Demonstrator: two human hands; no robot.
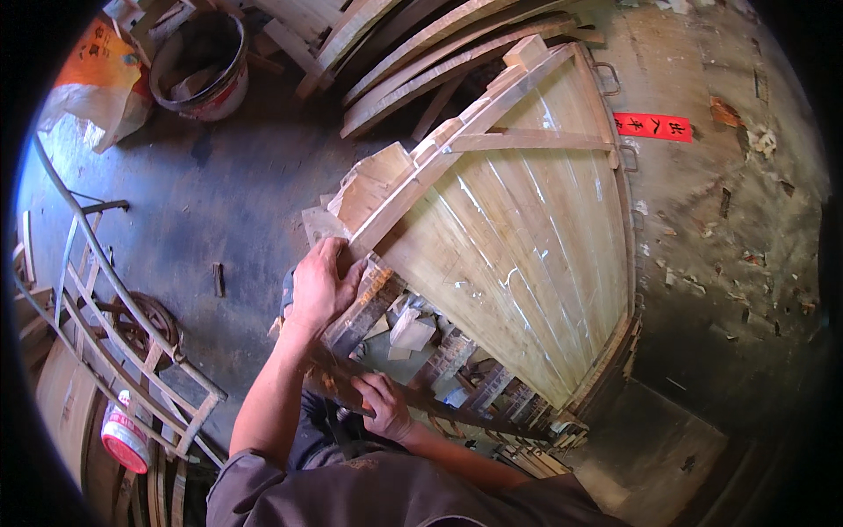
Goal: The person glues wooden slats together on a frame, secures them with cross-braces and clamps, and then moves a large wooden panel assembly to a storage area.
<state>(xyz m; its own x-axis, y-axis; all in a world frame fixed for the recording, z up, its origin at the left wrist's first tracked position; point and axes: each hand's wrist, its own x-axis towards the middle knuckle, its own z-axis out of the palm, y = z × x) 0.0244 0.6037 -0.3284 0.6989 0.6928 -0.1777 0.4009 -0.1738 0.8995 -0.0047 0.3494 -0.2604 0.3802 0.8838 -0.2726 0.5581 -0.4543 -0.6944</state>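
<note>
Large plank panel (518,228) seen in front of the body, pale streaks along its seams; long edge board (439,172) set along its left side, crossbar (531,140) laid over the upper part. Left hand (320,285) placed at the near end of the edge board, fingers bent over it, thumb set apart; whether it is firmly gripped cannot be told. Right hand (385,406) held lower, close to the body, at the dark wooden rail (332,373); fingers curled, but whether anything is pinched cannot be told. Wood block (373,180) seen just beyond the left hand, outside the edge board. Metal loops (608,79) spaced along the panel's right edge, red paper strip (652,127) just beside them. Curved boards (457,53) stacked beyond the panel. Bucket (219,101), orange-and-white sack (97,79) and curved tubular frame (132,312) seen on the left.
</note>
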